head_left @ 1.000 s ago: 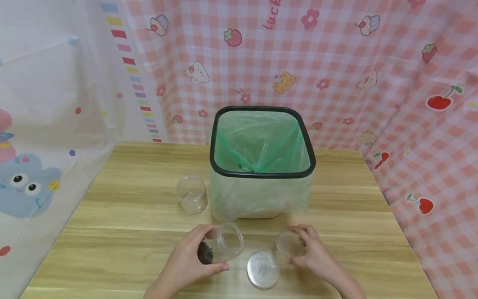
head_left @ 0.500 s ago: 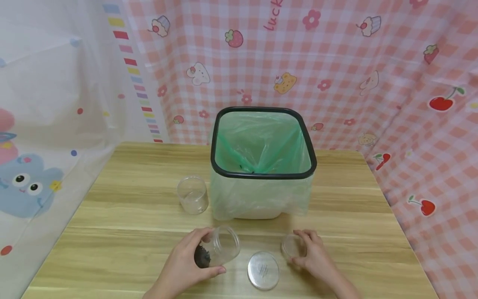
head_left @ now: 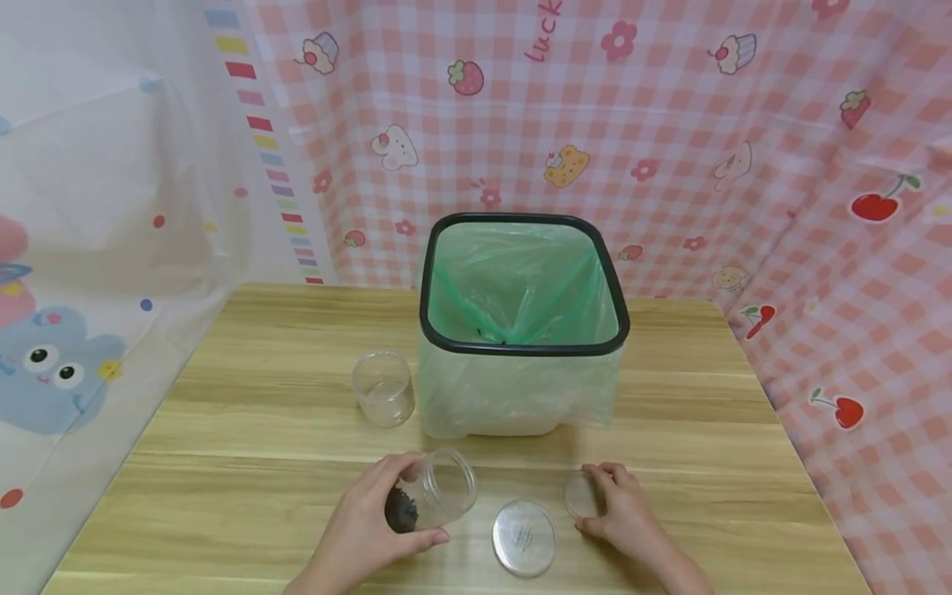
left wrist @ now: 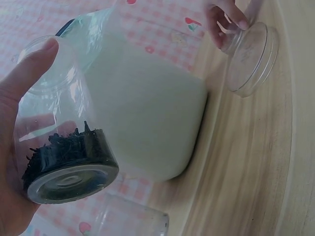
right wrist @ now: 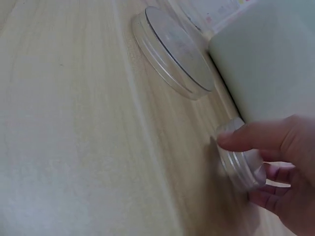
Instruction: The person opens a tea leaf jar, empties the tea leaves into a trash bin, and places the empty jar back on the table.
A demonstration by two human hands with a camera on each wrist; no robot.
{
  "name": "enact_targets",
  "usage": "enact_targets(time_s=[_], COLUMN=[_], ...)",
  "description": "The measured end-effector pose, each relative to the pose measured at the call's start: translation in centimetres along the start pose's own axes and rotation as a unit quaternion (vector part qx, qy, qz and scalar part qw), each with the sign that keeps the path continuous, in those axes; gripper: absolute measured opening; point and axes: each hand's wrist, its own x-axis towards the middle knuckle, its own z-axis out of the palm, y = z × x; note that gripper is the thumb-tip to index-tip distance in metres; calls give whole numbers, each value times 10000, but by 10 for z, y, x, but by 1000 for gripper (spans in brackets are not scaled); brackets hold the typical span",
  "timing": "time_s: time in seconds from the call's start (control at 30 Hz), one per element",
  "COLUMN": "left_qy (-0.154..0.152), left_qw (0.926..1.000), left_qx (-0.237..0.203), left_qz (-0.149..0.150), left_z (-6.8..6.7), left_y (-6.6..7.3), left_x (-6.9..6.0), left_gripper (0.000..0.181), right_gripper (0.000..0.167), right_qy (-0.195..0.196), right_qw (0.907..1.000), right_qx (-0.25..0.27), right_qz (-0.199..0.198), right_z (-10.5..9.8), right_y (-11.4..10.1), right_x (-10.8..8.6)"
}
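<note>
My left hand (head_left: 360, 521) grips a clear jar (head_left: 451, 487), tilted, its mouth pointing right and its bottom to the left. Dark, dry shreds that look like tea leaves (left wrist: 66, 152) lie at the jar's bottom end. On the right, my right hand (head_left: 628, 512) pinches a small clear round lid (head_left: 580, 496) by its edges, low at the tabletop. In the right wrist view the thumb (right wrist: 234, 140) presses on this lid's rim. Between my hands a larger clear round lid (head_left: 524, 539) lies flat on the table.
A bin with a dark rim (head_left: 524, 350) and a pale green liner (head_left: 521, 388) stands behind my hands. A few dark bits show inside it. Left of the bin is a clear cup (head_left: 383, 390). A pink checked curtain (head_left: 476, 140) hangs behind the table.
My right hand has lowered the small lid slightly toward the right, down to the table. My left hand has drawn the jar a little left and tipped it slightly.
</note>
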Motion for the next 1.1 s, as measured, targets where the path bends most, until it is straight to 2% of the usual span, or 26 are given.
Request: enact_targets(time_s=[0.2, 0.37, 0.7, 0.9, 1.0, 1.1], left_qy=[84, 128, 157, 156, 211, 369], left_qw=[9999, 9998, 9999, 9996, 9992, 9989], left_qx=[25, 8, 2, -183, -262, -238], left_qz=[121, 128, -5, -128, -209, -144], left_z=[-2, -4, -9, -14, -17, -20], left_y=[0, -2, -1, -2, -3, -4], left_x=[0, 0, 0, -1, -2, -2], left_gripper=[75, 76, 80, 79, 78, 76], right_gripper=[73, 73, 74, 80, 87, 83], right_qy=[-112, -123, -203, -268, -384, -448], right_qw=[9979, 9960, 9957, 9966, 9968, 9965], right_qx=[-574, -803, -862, -760, -668, -623], right_qz=[-272, -378, -283, -199, -197, -327], right_z=[-2, -2, -2, -2, -4, -8], right_y=[-3, -3, -6, -6, -6, -7], right_x=[1, 1, -1, -2, -2, -2])
